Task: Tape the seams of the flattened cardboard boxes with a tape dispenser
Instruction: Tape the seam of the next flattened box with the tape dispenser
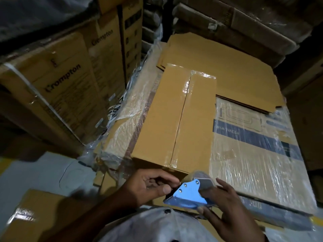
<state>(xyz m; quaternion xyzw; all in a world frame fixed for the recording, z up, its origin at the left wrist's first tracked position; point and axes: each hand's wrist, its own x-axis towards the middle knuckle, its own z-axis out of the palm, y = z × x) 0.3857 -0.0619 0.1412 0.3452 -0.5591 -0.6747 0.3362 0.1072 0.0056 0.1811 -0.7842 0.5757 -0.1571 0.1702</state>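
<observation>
While the flat brown cardboard box [166,119], probably light and stiff, is lying on a plastic-wrapped carton [244,154], the right hand [227,208] is gripping the blue metal tape dispenser [188,194] at its near edge; the left hand [152,187] is seemingly pinching the clear tape [174,162].

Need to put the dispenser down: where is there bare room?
Right of the taped box, the top of the wrapped carton lies bare, up to the flat sheets behind, bare too. Crowded at the box's near end: left hand, right hand, dispenser.
</observation>
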